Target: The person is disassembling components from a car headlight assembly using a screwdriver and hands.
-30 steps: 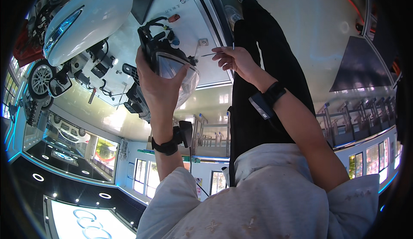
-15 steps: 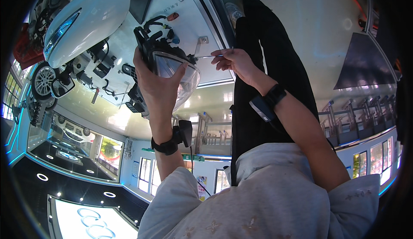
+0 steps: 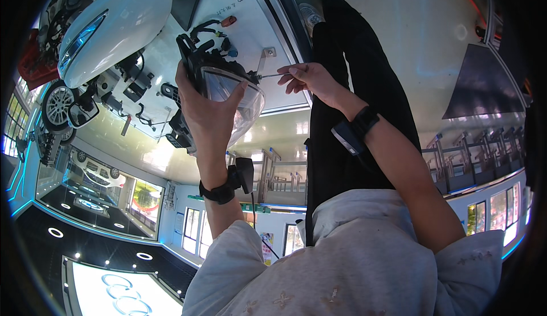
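Headlamp (image 3: 246,110) was grasped by left fingers (image 3: 183,81); right fingers (image 3: 298,72) pinched slim rod (image 3: 270,76), newly at headlamp corner (image 3: 252,77), apparently engaged.

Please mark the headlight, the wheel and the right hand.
Headlight (image 3: 220,85): head view, on the clear lens.
Wheel (image 3: 57,106): head view, on the spokes.
Right hand (image 3: 315,80): head view, middle of the hand.

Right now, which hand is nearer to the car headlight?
Left. The left hand grips the headlight; the right hand is apart, to its right, holding a thin metal rod toward it.
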A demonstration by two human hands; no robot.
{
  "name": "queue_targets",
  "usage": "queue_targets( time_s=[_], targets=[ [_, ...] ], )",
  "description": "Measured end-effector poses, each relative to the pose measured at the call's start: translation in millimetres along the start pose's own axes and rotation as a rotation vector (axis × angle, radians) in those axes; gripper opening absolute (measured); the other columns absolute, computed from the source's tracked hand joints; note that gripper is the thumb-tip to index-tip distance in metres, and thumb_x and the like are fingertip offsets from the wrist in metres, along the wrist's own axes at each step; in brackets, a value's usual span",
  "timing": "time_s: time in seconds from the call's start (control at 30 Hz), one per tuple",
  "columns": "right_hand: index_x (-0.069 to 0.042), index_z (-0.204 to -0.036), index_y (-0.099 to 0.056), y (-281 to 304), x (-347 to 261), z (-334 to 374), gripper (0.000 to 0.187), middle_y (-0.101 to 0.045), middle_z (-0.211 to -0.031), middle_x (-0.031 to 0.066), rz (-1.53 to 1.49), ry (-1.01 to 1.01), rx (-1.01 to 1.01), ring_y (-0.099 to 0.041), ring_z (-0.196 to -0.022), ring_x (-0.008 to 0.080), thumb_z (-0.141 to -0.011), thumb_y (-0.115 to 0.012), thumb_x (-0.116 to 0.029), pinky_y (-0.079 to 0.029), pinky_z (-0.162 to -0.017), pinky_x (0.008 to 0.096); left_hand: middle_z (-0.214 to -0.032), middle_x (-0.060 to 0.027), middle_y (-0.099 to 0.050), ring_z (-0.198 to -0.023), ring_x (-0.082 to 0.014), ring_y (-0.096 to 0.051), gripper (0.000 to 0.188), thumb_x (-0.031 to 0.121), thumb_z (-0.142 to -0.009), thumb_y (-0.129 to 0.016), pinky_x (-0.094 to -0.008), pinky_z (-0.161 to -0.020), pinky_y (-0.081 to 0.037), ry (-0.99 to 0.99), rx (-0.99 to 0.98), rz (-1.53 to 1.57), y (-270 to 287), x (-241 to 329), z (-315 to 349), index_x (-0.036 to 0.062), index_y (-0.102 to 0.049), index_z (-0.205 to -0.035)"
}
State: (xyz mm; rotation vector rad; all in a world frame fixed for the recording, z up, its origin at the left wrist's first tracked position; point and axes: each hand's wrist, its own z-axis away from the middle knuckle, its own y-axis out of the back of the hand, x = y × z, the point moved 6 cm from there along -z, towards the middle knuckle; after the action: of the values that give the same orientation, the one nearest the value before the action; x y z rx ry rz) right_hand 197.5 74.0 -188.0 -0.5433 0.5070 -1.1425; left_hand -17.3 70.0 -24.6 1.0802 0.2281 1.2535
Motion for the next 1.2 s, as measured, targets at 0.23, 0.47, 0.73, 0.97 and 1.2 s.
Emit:
queue_targets(
  time_s=[0.23,0.47,0.73,0.97,1.2],
  targets=[
    [-0.001,-0.117,-0.066,6.3,-16.8,-5.1,0.023,-0.073,-0.095,0.0086,0.436,0.147,0.019,-0.068,-0.074,0.0154,-0.098,-0.055,-0.009,-0.053,-0.068,0.0283,-0.127,-0.0221,-0.054,-0.118,-0.0373,-0.056,0.1,0.015,-0.062,-0.09,-0.0432,-0.101,-0.045,-0.002,-0.007,-0.001,-0.7,2.1,-1.5,0.0019,-0.033,-0.143],
    [-0.003,-0.101,-0.07,0.4,-34.5,1.4,0.014,-0.072,-0.092,0.0104,1.134,0.418,0.1,-0.07,-0.078,0.0212,-0.091,-0.065,-0.012,-0.052,-0.07,0.0306,-0.128,-0.0218,-0.054,-0.119,-0.0373,-0.055,0.1,0.015,-0.062,-0.09,-0.0434,-0.102,-0.044,0.014,-0.02,-0.008,-0.3,3.2,-3.0,0.0017,-0.033,-0.143],
    [-0.002,-0.098,-0.07,-13.7,-31.0,-16.5,0.014,-0.07,-0.077,0.0085,0.997,0.1,-0.005,-0.065,-0.069,0.0186,-0.09,-0.064,-0.011,-0.048,-0.064,0.0291,-0.129,-0.0223,-0.053,-0.12,-0.0384,-0.054,0.1,0.016,-0.062,-0.09,-0.0447,-0.102,-0.044,0.003,-0.011,0.004,1.9,-0.9,-1.6,0.0022,-0.032,-0.143],
    [-0.002,-0.087,-0.068,3.0,-27.6,-30.3,0.009,-0.062,-0.069,0.0019,0.581,0.064,-0.094,-0.055,-0.065,0.0093,-0.086,-0.073,-0.01,-0.042,-0.06,0.025,-0.128,-0.0222,-0.053,-0.119,-0.0383,-0.054,0.099,0.014,-0.063,-0.089,-0.045,-0.101,-0.044,0.018,-0.017,0.026,0.9,0.2,-0.7,0.0021,-0.032,-0.143],
    [-0.001,-0.087,-0.067,-16.6,-49.8,2.1,0.017,-0.065,-0.073,0.0045,1.181,0.834,0.086,-0.059,-0.068,0.0128,-0.087,-0.073,-0.016,-0.047,-0.065,0.0289,-0.125,-0.0203,-0.058,-0.114,-0.0294,-0.059,0.096,0.012,-0.067,-0.088,-0.0368,-0.103,-0.043,-0.024,-0.026,-0.017,-0.4,2.7,-2.3,-0.0019,-0.03,-0.143]
  ],
)
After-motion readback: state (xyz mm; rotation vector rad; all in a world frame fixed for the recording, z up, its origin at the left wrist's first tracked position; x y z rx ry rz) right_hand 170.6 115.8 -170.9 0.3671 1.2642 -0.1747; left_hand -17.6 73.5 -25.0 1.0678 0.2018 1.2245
